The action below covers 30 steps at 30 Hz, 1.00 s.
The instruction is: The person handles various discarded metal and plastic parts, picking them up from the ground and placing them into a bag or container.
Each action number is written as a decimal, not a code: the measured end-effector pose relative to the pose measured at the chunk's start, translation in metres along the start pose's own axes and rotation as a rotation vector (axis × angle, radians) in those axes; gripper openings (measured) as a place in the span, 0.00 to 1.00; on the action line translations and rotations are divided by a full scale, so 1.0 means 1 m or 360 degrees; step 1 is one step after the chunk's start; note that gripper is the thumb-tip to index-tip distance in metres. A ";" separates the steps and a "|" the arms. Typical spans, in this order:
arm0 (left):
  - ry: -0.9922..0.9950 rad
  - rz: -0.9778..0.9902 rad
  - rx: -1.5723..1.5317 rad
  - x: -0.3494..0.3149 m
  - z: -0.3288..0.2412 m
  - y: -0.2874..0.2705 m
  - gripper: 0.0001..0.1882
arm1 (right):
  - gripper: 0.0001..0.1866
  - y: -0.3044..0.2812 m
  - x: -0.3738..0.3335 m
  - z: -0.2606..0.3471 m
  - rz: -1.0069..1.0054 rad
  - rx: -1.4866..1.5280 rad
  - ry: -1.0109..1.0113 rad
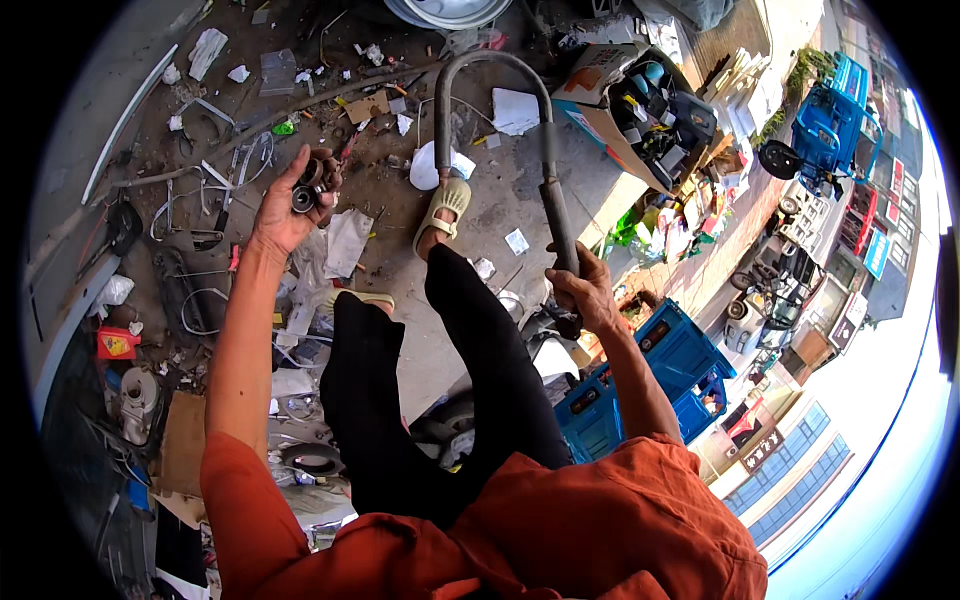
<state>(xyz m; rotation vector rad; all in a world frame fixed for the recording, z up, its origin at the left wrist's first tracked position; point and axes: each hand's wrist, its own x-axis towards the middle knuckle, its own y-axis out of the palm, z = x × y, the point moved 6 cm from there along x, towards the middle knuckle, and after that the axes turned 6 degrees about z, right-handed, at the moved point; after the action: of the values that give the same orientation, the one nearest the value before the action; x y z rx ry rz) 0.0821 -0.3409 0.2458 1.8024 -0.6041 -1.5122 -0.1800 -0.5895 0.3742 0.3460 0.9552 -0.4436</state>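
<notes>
My left hand (288, 208) is raised at left, its fingers closed round a dark metal part (304, 198) with a round hole facing up. How many pieces it holds, I cannot tell. At right, my right hand (584, 288) grips one leg of a bent metal tube (497, 58). The tube is shaped like a long U with its curve pointing away from me, and a thicker dark sleeve covers the held leg. Its other leg ends by my sandalled foot (440, 218).
Scraps, paper and plastic litter the ground. A cardboard box (600, 130) full of dark parts stands at the far right, near a white round basin (450, 10). Blue three-wheeled carts (835, 125) are parked to the right. A tyre (312, 459) lies near my legs.
</notes>
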 end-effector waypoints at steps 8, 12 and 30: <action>-0.0127 0.0391 -0.0227 0.077 0.083 0.166 0.21 | 0.19 -0.039 -0.012 0.054 0.0267 -0.0254 0.0085; 0.0089 0.0486 -0.0649 0.089 0.086 0.217 0.25 | 0.23 -0.062 -0.015 0.073 0.0318 -0.0240 0.0060; 0.0438 0.0270 -0.0162 0.195 0.014 0.327 0.07 | 0.17 -0.253 0.228 0.060 -0.0866 -0.0662 -0.0296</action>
<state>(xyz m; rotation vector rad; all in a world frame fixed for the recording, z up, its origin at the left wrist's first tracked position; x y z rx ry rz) 0.1364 -0.6985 0.3663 1.7922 -0.5194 -1.1376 -0.1522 -0.8825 0.1917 -0.3390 0.9267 -0.7392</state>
